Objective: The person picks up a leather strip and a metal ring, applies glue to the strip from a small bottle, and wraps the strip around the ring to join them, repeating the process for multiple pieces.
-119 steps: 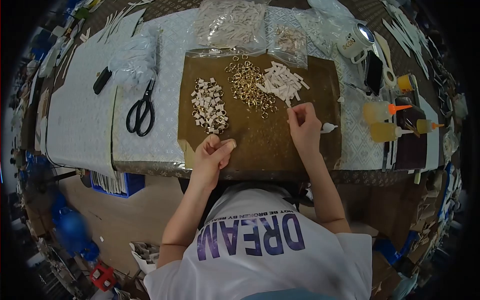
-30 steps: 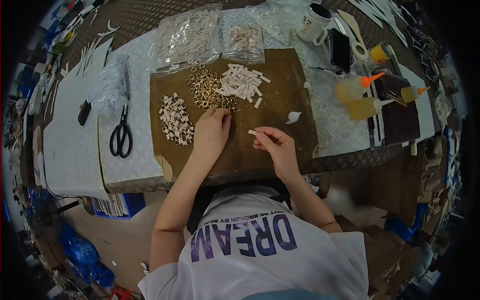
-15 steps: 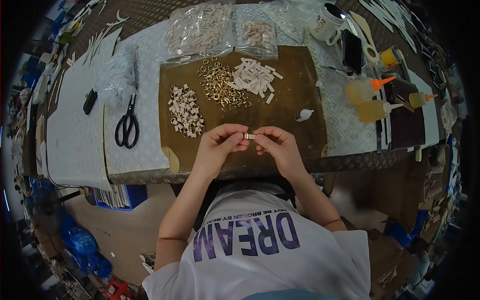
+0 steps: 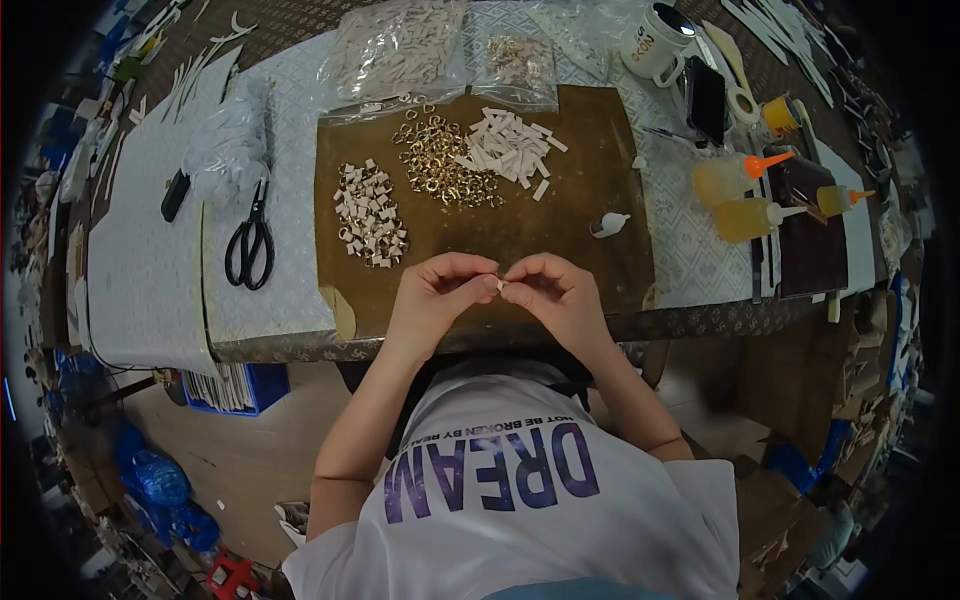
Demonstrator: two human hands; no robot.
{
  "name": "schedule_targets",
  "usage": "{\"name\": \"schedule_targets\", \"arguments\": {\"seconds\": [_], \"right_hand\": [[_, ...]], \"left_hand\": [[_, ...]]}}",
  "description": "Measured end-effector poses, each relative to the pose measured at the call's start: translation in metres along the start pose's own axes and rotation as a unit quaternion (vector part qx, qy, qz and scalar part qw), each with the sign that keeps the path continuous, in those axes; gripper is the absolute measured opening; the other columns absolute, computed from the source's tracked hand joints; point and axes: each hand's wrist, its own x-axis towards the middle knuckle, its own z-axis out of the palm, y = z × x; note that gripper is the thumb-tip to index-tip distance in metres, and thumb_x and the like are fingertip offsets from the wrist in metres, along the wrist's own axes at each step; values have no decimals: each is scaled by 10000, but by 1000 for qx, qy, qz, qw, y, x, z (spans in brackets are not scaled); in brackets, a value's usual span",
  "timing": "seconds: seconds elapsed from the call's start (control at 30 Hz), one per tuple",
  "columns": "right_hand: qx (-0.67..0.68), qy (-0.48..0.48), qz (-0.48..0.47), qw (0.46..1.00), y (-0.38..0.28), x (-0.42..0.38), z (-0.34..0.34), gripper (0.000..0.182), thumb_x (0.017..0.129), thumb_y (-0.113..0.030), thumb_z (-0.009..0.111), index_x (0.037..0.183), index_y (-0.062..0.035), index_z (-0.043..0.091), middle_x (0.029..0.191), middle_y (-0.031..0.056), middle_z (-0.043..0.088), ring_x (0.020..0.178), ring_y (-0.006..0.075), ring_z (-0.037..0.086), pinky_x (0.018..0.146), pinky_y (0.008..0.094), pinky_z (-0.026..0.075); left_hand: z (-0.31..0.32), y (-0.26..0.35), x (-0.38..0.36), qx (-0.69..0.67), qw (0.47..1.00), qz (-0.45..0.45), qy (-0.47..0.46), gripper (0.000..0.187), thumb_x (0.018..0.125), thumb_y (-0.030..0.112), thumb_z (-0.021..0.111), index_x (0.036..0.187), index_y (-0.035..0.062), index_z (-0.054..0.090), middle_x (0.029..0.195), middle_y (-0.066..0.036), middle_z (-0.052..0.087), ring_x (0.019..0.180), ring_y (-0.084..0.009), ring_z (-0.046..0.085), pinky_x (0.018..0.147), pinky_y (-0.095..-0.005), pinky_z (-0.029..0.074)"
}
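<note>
My left hand (image 4: 437, 297) and my right hand (image 4: 556, 295) meet fingertip to fingertip over the near edge of the brown mat (image 4: 600, 170). Between them they pinch a small white strip with a gold ring (image 4: 501, 283); which hand holds which piece I cannot tell. Farther back on the mat lie a pile of gold rings (image 4: 440, 170), a pile of white strips (image 4: 510, 148) and a pile of strips joined to rings (image 4: 368, 214).
Black scissors (image 4: 249, 243) lie left of the mat. Two glue bottles (image 4: 745, 195) stand at the right, with a small white cap (image 4: 608, 224) on the mat. Bags of parts (image 4: 400, 45), a mug (image 4: 655, 42) and a phone (image 4: 704, 97) sit at the back.
My left hand left the ring pile and came back to meet my right hand. Both hands now pinch the strip and ring closer together than half a second ago.
</note>
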Motion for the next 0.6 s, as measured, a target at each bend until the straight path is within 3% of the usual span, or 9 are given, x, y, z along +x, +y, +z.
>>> {"name": "schedule_targets", "arguments": {"seconds": [0.13,0.33,0.53,0.6], "right_hand": [[-90,7,9,996,0,-2,-2,86,831,-46,649,880,8,603,849,28,629,762,66,590,681,199,477],[-22,17,10,1000,13,0,-5,90,804,-62,676,842,-3,620,768,-6,624,687,23,545,614,178,443],[1,25,-14,1000,15,-1,-6,94,809,-66,677,828,-2,611,762,7,616,671,33,539,599,175,435],[-9,58,-40,997,14,-7,-12,126,817,-64,669,895,-2,593,805,15,608,681,44,538,611,178,435]], "left_hand": [[6,-2,-2,93,995,37,27,167,822,23,654,984,-15,648,849,-64,663,747,-99,616,696,-214,510],[7,2,-2,-21,999,-41,14,202,805,-6,661,1006,-12,656,863,-72,670,781,-106,627,715,-220,509],[6,-6,2,38,999,2,9,196,793,-9,670,989,-20,662,856,-86,679,767,-116,635,703,-225,515],[8,-5,4,31,999,-12,21,187,792,-6,672,978,-24,664,847,-88,680,761,-114,635,697,-226,515]]}}
